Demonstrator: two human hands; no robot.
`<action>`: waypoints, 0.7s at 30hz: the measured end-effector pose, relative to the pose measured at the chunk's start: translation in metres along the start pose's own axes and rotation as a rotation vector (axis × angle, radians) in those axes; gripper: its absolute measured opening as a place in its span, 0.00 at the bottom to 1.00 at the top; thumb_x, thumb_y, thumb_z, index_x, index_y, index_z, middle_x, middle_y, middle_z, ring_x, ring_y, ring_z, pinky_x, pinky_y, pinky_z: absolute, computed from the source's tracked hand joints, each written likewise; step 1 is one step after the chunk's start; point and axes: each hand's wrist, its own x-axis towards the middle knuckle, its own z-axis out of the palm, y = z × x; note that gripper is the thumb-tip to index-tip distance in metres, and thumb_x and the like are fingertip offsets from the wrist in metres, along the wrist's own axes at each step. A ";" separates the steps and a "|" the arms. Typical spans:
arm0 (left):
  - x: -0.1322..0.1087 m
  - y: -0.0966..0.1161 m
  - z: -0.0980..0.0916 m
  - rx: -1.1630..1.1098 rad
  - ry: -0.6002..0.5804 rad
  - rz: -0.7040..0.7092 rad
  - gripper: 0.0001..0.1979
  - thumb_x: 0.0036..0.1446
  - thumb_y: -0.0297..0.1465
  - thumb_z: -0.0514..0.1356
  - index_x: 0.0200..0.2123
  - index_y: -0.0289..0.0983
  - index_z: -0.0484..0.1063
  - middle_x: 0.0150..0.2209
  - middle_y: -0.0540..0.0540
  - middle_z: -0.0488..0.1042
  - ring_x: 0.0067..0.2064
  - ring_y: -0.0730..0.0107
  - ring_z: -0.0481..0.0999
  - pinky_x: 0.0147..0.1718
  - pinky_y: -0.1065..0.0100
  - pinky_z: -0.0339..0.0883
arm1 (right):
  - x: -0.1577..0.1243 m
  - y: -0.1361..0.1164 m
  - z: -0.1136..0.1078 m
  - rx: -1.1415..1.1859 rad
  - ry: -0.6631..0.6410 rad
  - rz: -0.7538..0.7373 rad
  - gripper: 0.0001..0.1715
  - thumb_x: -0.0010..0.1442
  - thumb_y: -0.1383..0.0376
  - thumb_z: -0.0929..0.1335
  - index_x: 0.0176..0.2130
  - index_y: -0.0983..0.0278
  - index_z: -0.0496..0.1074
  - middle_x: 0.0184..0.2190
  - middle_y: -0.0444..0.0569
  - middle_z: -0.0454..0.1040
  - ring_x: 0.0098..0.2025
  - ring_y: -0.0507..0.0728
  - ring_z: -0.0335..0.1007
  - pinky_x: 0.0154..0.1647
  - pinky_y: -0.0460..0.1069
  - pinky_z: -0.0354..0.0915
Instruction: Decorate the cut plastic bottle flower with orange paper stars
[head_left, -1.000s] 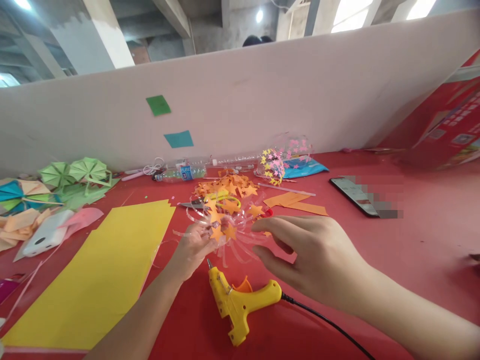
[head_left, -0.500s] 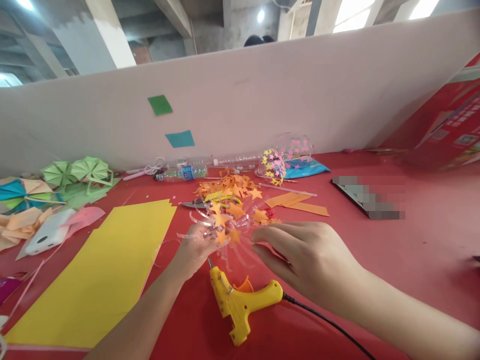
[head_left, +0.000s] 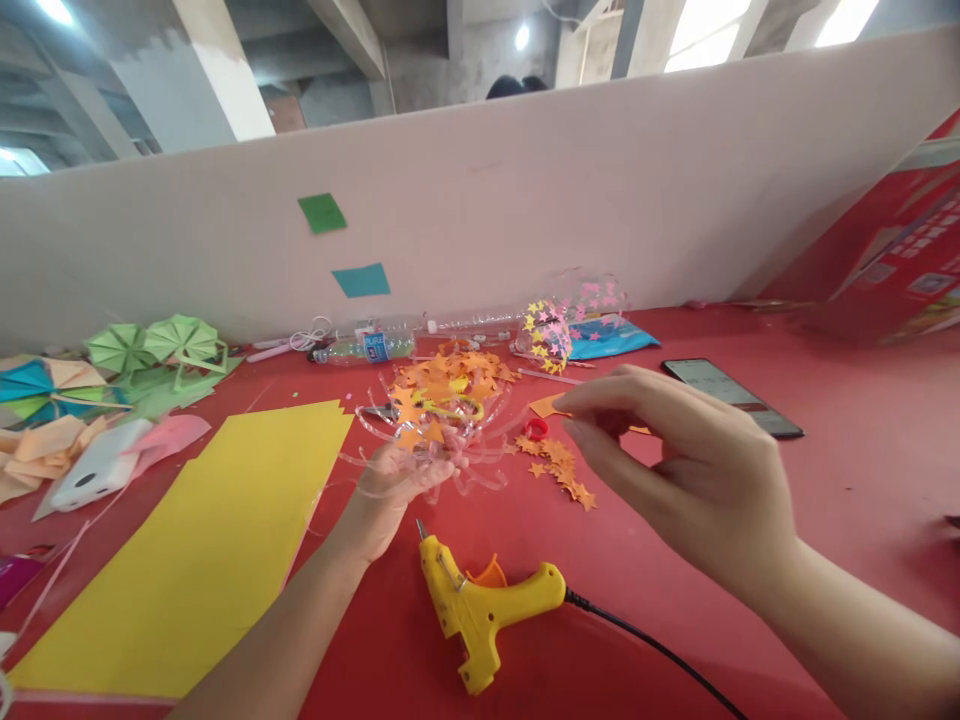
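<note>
My left hand is closed around the base of a clear plastic bottle piece cut into curling strips. Orange paper stars sit on several strips. To its right, my right hand hovers above the table with thumb and index fingertips close together but slightly apart; I see nothing between them. A yellow hot glue gun lies just below the left hand, its nozzle toward the bottle piece. Loose orange stars and a red bottle cap lie between the hands.
Yellow paper sheets cover the left side. Behind are a pile of orange stars, a labelled bottle and a star-covered plastic piece. A phone lies right. The glue gun's black cord runs toward the front edge.
My right hand has moved right and up, away from the bottle piece. The left hand has tilted the piece and shifted it slightly left, exposing the loose stars and red cap.
</note>
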 end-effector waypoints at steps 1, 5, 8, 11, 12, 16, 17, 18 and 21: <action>0.000 0.001 0.000 -0.002 -0.012 0.005 0.14 0.48 0.32 0.67 0.40 0.37 0.73 0.35 0.46 0.77 0.34 0.69 0.75 0.31 0.70 0.64 | 0.001 0.002 0.001 0.024 -0.014 -0.009 0.09 0.59 0.74 0.65 0.35 0.59 0.68 0.27 0.43 0.72 0.27 0.51 0.68 0.26 0.46 0.64; -0.001 0.003 0.001 -0.003 -0.024 -0.001 0.13 0.49 0.32 0.67 0.39 0.37 0.75 0.34 0.47 0.77 0.34 0.70 0.74 0.36 0.69 0.64 | 0.001 0.006 0.008 0.024 -0.037 -0.181 0.10 0.59 0.75 0.64 0.36 0.60 0.69 0.32 0.47 0.72 0.34 0.54 0.70 0.34 0.51 0.67; -0.002 0.004 0.003 -0.013 -0.012 -0.011 0.14 0.47 0.32 0.67 0.39 0.37 0.75 0.33 0.47 0.77 0.33 0.71 0.73 0.35 0.69 0.64 | 0.000 0.006 0.012 -0.010 -0.052 -0.264 0.11 0.59 0.76 0.65 0.38 0.60 0.69 0.34 0.48 0.73 0.36 0.55 0.69 0.36 0.53 0.66; -0.003 0.004 0.003 -0.029 -0.006 -0.020 0.15 0.46 0.32 0.68 0.40 0.37 0.75 0.34 0.47 0.77 0.33 0.70 0.74 0.35 0.68 0.64 | -0.002 0.006 0.014 0.002 -0.091 -0.263 0.12 0.59 0.75 0.64 0.41 0.61 0.69 0.35 0.49 0.74 0.37 0.56 0.68 0.38 0.54 0.66; -0.003 0.004 0.003 -0.032 -0.009 -0.023 0.15 0.46 0.32 0.68 0.40 0.37 0.76 0.35 0.47 0.77 0.33 0.70 0.74 0.36 0.68 0.64 | -0.002 0.006 0.015 0.008 -0.096 -0.260 0.12 0.59 0.75 0.64 0.41 0.61 0.69 0.35 0.50 0.74 0.37 0.56 0.68 0.38 0.54 0.66; -0.003 0.003 0.004 -0.038 -0.014 -0.040 0.16 0.45 0.32 0.69 0.40 0.37 0.76 0.35 0.47 0.78 0.32 0.71 0.74 0.36 0.68 0.64 | -0.004 0.004 0.018 0.033 -0.106 -0.261 0.10 0.60 0.73 0.65 0.43 0.64 0.70 0.36 0.51 0.75 0.38 0.56 0.68 0.39 0.54 0.66; -0.003 0.003 0.004 -0.039 -0.010 -0.046 0.16 0.45 0.32 0.69 0.40 0.37 0.76 0.33 0.48 0.78 0.32 0.71 0.73 0.36 0.68 0.64 | -0.005 0.003 0.019 0.047 -0.107 -0.265 0.11 0.60 0.73 0.66 0.43 0.64 0.70 0.36 0.51 0.75 0.38 0.56 0.68 0.40 0.54 0.67; -0.003 0.003 0.004 -0.042 -0.005 -0.053 0.16 0.44 0.33 0.69 0.39 0.37 0.76 0.32 0.48 0.77 0.32 0.71 0.74 0.36 0.68 0.64 | -0.005 0.003 0.019 0.063 -0.108 -0.268 0.11 0.60 0.73 0.65 0.43 0.64 0.69 0.36 0.50 0.76 0.39 0.56 0.69 0.40 0.54 0.67; -0.004 0.003 0.005 -0.060 0.004 -0.060 0.17 0.43 0.33 0.70 0.39 0.38 0.76 0.28 0.50 0.77 0.31 0.71 0.74 0.36 0.68 0.64 | -0.007 0.000 0.022 0.116 -0.104 -0.253 0.12 0.60 0.74 0.65 0.43 0.63 0.69 0.34 0.49 0.76 0.39 0.56 0.69 0.41 0.53 0.69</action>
